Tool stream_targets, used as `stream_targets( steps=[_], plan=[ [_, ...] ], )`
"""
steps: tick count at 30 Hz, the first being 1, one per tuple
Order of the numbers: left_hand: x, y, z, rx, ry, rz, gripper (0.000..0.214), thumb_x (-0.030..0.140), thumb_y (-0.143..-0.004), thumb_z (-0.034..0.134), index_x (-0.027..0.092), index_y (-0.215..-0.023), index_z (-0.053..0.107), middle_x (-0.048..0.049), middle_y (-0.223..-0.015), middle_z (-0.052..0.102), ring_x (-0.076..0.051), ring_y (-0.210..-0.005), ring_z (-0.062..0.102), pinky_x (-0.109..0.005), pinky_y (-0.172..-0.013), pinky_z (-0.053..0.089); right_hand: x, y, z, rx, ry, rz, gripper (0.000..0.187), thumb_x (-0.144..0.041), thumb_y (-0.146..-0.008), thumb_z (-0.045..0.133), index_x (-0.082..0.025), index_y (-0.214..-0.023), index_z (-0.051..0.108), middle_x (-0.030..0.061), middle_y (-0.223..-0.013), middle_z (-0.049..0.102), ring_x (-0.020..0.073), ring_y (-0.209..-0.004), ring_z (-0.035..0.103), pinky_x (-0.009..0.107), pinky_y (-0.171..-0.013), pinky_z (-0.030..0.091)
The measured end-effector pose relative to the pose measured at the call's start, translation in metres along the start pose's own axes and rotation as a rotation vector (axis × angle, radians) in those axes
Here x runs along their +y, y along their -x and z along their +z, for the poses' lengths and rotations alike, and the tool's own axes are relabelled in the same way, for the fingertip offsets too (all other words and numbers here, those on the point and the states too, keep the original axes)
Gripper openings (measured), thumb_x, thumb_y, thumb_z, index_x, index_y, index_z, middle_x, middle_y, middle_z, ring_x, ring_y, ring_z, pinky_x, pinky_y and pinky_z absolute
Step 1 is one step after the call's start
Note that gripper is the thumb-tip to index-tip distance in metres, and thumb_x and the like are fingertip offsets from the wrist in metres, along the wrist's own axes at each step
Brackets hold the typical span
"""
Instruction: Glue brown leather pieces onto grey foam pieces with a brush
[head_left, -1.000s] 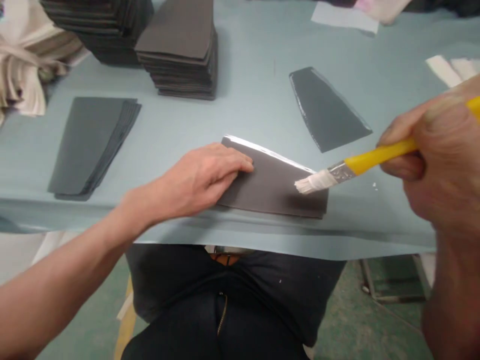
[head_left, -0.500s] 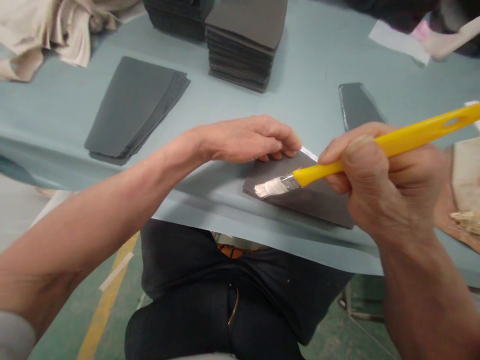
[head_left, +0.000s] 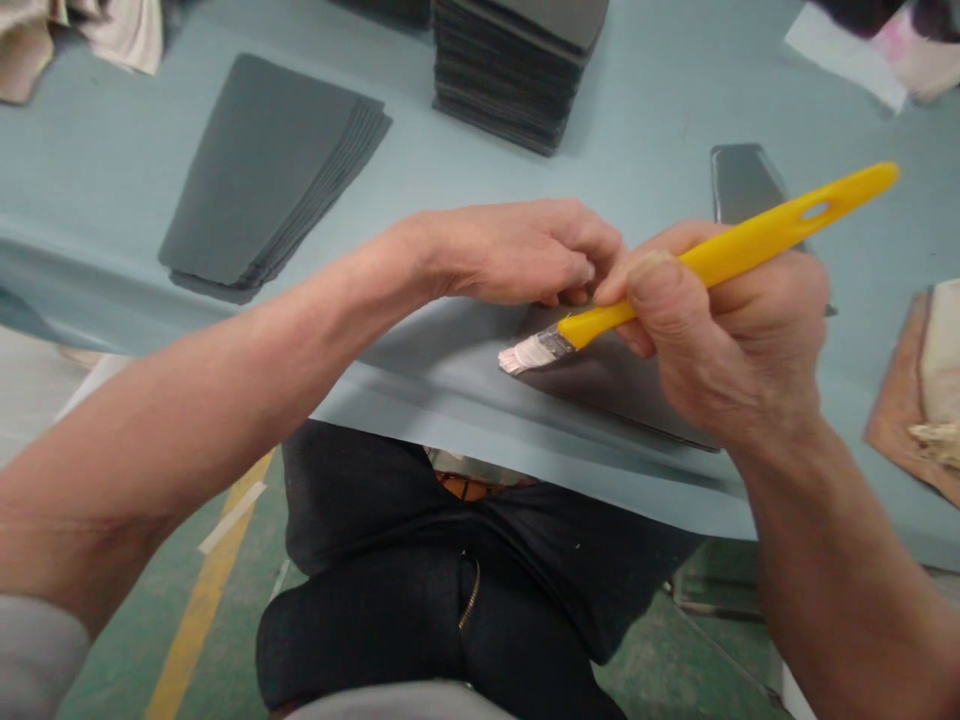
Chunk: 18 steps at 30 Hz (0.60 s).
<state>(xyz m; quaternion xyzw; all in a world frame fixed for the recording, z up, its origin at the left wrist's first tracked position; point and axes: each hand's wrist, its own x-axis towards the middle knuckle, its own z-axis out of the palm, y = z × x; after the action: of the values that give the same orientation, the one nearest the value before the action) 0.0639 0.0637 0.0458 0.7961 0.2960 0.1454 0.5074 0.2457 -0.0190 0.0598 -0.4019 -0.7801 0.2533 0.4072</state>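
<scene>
A small stack of dark grey sheets lies at the near edge of the pale blue table. My left hand rests on the stack's far end, its fingers curled and pinching at the top sheet's edge. My right hand is closed around a yellow-handled brush. The brush's white, glue-laden bristles touch the near left corner of the stack. Much of the stack is hidden under my two hands.
A fanned pile of grey sheets lies at the left. A tall stack of dark sheets stands at the back. One glossy grey piece lies beyond my right hand. A brown board with pale material sits at the right edge.
The brush has swept from the stack's right end to its near left corner. My left hand went from flat on the sheets to pinching at the far edge. The view shifted left and closer.
</scene>
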Motion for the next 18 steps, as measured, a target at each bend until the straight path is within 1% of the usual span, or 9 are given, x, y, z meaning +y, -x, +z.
stream_targets(
  steps=[3,5,7,9,11,14,16,18],
  plan=[
    [-0.004,-0.003,-0.001,-0.124,0.055,0.039,0.015,0.024,-0.082,0.059,0.021,-0.083,0.074,-0.0038,-0.087,0.073,-0.026,-0.094,0.069,-0.032,-0.081,0.051,0.002,0.001,-0.007,-0.026,0.029,0.015,0.038,-0.040,-0.110,0.058,-0.023,-0.079,0.073,-0.0014,-0.073,0.066,0.0134,-0.074,0.071,0.028,-0.067,0.054],
    [-0.005,-0.003,-0.002,-0.113,0.074,0.041,0.017,0.025,-0.082,0.059,0.022,-0.086,0.076,-0.0045,-0.086,0.073,-0.026,-0.096,0.070,-0.034,-0.084,0.053,0.002,0.002,-0.012,-0.053,0.039,0.022,0.037,-0.039,-0.109,0.059,-0.023,-0.079,0.073,-0.0006,-0.076,0.068,0.0149,-0.078,0.073,0.030,-0.071,0.056],
    [-0.004,-0.002,-0.002,-0.104,0.074,0.039,0.020,0.026,-0.082,0.060,0.022,-0.089,0.078,-0.0047,-0.088,0.075,-0.026,-0.097,0.071,-0.034,-0.086,0.054,0.002,0.003,-0.017,-0.085,0.066,0.021,0.036,-0.038,-0.110,0.059,-0.022,-0.081,0.073,0.0005,-0.080,0.072,0.0151,-0.078,0.073,0.031,-0.071,0.057],
    [-0.001,0.000,-0.002,-0.109,0.059,0.031,0.027,0.026,-0.084,0.058,0.021,-0.098,0.080,-0.0047,-0.095,0.077,-0.026,-0.100,0.072,-0.032,-0.085,0.055,0.002,0.004,-0.021,-0.108,0.082,0.018,0.036,-0.038,-0.110,0.058,-0.021,-0.081,0.072,0.0014,-0.084,0.075,0.0141,-0.074,0.071,0.030,-0.067,0.055],
    [0.002,0.001,-0.002,-0.105,0.037,0.014,0.036,0.022,-0.088,0.052,0.016,-0.110,0.080,-0.0052,-0.105,0.078,-0.024,-0.105,0.072,-0.031,-0.086,0.054,0.002,0.006,-0.025,-0.108,0.076,0.029,0.036,-0.037,-0.110,0.058,-0.021,-0.081,0.073,0.0010,-0.086,0.075,0.0122,-0.072,0.069,0.028,-0.064,0.053],
    [0.007,0.002,-0.001,-0.089,0.001,-0.019,0.041,0.016,-0.090,0.049,0.011,-0.119,0.078,-0.0059,-0.111,0.079,-0.023,-0.108,0.073,-0.030,-0.087,0.055,0.002,0.010,-0.032,-0.122,0.061,0.043,0.031,-0.035,-0.109,0.062,-0.022,-0.083,0.073,-0.0010,-0.084,0.074,0.0109,-0.070,0.069,0.026,-0.062,0.051],
    [0.012,0.004,0.001,-0.078,-0.022,-0.039,0.041,0.014,-0.092,0.050,0.012,-0.121,0.078,-0.0057,-0.111,0.081,-0.023,-0.107,0.074,-0.029,-0.088,0.056,0.002,0.012,-0.037,-0.132,0.059,0.066,0.029,-0.032,-0.108,0.062,-0.023,-0.082,0.073,-0.0020,-0.080,0.071,0.0116,-0.071,0.069,0.026,-0.063,0.052],
    [0.018,0.005,0.003,-0.056,-0.054,-0.072,0.044,0.015,-0.095,0.045,0.011,-0.126,0.076,-0.0045,-0.113,0.080,-0.020,-0.108,0.073,-0.031,-0.093,0.056,0.002,0.015,-0.042,-0.136,0.065,0.089,0.029,-0.031,-0.107,0.063,-0.023,-0.080,0.073,-0.0025,-0.077,0.069,0.0121,-0.072,0.069,0.027,-0.065,0.052]
  ],
)
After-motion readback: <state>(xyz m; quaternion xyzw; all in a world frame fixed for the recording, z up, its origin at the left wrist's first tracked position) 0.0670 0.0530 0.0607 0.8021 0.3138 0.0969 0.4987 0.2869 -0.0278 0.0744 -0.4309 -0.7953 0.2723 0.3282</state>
